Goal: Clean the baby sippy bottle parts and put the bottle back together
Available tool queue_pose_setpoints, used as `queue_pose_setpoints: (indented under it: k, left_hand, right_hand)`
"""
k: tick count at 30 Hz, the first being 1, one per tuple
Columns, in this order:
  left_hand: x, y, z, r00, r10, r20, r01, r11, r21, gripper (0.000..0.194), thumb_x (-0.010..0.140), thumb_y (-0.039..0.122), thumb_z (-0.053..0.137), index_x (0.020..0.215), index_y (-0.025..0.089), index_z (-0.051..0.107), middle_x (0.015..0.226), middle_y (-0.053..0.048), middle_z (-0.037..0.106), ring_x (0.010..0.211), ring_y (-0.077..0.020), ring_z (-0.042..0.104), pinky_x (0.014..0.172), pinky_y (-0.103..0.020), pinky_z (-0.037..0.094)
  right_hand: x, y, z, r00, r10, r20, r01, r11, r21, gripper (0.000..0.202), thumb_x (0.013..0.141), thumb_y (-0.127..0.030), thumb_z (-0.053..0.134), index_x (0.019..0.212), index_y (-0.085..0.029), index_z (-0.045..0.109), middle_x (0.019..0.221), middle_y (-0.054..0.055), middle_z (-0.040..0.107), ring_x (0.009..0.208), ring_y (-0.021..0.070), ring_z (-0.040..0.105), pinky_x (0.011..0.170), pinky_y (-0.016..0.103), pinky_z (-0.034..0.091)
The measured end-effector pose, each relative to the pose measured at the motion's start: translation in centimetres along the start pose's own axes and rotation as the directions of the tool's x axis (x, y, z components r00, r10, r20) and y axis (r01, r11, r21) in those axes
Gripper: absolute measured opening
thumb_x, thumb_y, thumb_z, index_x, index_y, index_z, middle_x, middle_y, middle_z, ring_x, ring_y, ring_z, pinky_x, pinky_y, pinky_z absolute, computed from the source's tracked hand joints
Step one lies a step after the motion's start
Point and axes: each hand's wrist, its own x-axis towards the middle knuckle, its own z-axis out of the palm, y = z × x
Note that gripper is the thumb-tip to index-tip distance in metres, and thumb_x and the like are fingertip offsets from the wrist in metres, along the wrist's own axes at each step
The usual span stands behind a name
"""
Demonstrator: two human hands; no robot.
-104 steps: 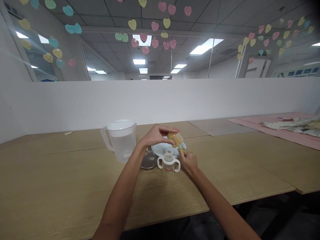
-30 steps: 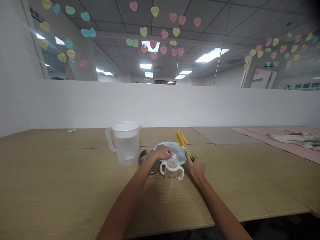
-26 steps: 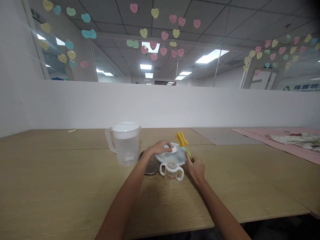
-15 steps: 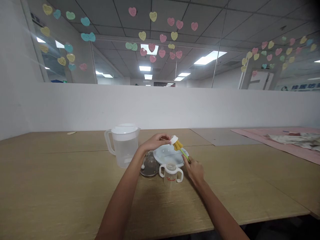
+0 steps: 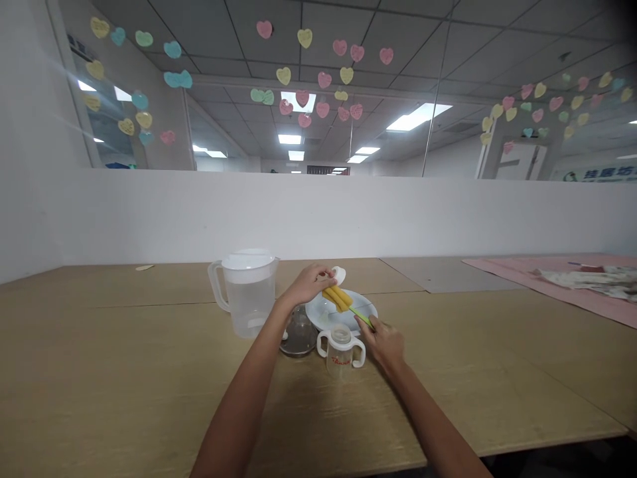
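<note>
My left hand point(image 5: 311, 284) pinches a small white ring-shaped bottle cap point(image 5: 339, 275) over the far side of a pale plate-like basin point(image 5: 365, 307). With closed fingers my right hand point(image 5: 385, 342) grips the green handle of a bottle brush point(image 5: 339, 299). The brush's yellow sponge head lies just below the cap, close to my left fingertips. In front of the basin stands a clear baby bottle point(image 5: 340, 355) with two white handles, red lettering and no top on its neck. Beside it, partly behind my left forearm, is a transparent domed object with a dark base point(image 5: 298, 335).
A translucent lidded pitcher point(image 5: 249, 292) holding clear liquid stands left of the basin. A pink cloth point(image 5: 502, 272) with patterned fabric on it lies at the far right. A white wall point(image 5: 318, 216) runs along the table's back edge.
The sponge head has moved out of the cap, down and to the left. My left hand has turned the cap so its ring shows, shifting slightly left.
</note>
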Motion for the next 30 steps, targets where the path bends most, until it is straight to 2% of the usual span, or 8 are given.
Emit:
queue_pose_setpoints:
  k: [9,13,20,24,27,29,30]
  left_hand:
    - [-0.6,1.3,-1.1,0.998,-0.069,-0.004,0.069,0.998,0.014,0.023,0.073,0.036,0.056,0.083,0.017,0.063,0.097,-0.003,0.063,0.092,-0.0187,0.059,0.082,-0.027,0.044]
    - [-0.9,1.7,-1.6,0.993,-0.11,0.046,0.111,0.993,-0.031,0.023,0.07,0.035,0.057,0.082,0.016,0.063,0.087,-0.002,0.065,0.087,-0.0184,0.06,0.078,-0.026,0.045]
    - [-1.1,1.9,-2.1,0.992,-0.105,0.07,0.105,0.994,0.0,0.023,0.071,0.035,0.054,0.08,0.016,0.062,0.083,0.0,0.065,0.083,-0.0172,0.059,0.074,-0.024,0.044]
    - [-1.1,1.5,-2.4,0.994,-0.091,0.065,0.089,0.995,0.033,0.025,0.072,0.037,0.053,0.08,0.016,0.063,0.083,0.0,0.065,0.084,-0.0169,0.059,0.074,-0.024,0.044]
    - [-1.1,0.7,-2.7,0.99,-0.122,0.067,0.112,0.984,0.139,0.022,0.071,0.034,0.055,0.08,0.017,0.065,0.082,0.0,0.066,0.08,-0.0165,0.06,0.072,-0.024,0.044]
    - [-1.2,0.1,-2.7,0.959,-0.248,0.136,0.198,0.932,0.303,0.018,0.067,0.029,0.059,0.078,0.017,0.067,0.08,-0.001,0.067,0.076,-0.0165,0.06,0.07,-0.024,0.044]
    - [-1.3,-0.3,-2.6,0.923,-0.339,0.183,0.248,0.887,0.389,0.015,0.064,0.026,0.062,0.075,0.017,0.067,0.077,-0.002,0.068,0.074,-0.0169,0.06,0.069,-0.025,0.044]
  right_hand:
    - [-0.1,0.1,0.3,0.982,-0.076,-0.174,0.076,0.997,-0.005,0.063,0.089,-0.06,0.027,0.06,-0.015,0.06,0.052,0.005,0.057,0.046,0.0093,0.043,0.05,0.023,0.018]
    - [-0.1,0.3,0.3,0.975,-0.114,-0.19,0.117,0.993,0.006,0.061,0.09,-0.058,0.029,0.059,-0.015,0.06,0.052,0.004,0.057,0.046,0.0089,0.043,0.051,0.022,0.02]
    - [-0.2,0.1,0.2,0.981,-0.075,-0.178,0.079,0.997,0.015,0.061,0.089,-0.059,0.027,0.06,-0.016,0.06,0.054,0.005,0.058,0.047,0.0095,0.044,0.051,0.023,0.021]
    - [-0.1,0.0,-0.3,0.991,-0.01,-0.134,0.018,0.998,0.057,0.064,0.088,-0.061,0.024,0.061,-0.015,0.06,0.055,0.006,0.058,0.049,0.0104,0.043,0.052,0.024,0.021]
    - [0.1,0.2,-0.8,0.979,0.164,-0.119,-0.153,0.983,0.101,0.067,0.089,-0.06,0.021,0.063,-0.014,0.062,0.056,0.007,0.058,0.049,0.0109,0.04,0.052,0.024,0.02]
    - [0.4,0.4,-1.1,0.959,0.262,-0.11,-0.249,0.961,0.117,0.067,0.089,-0.059,0.021,0.066,-0.014,0.063,0.057,0.007,0.058,0.049,0.011,0.038,0.052,0.024,0.02]
    - [0.4,0.4,-1.2,0.953,0.285,-0.104,-0.273,0.955,0.117,0.066,0.089,-0.059,0.021,0.066,-0.014,0.064,0.057,0.007,0.058,0.049,0.0111,0.038,0.052,0.024,0.02]
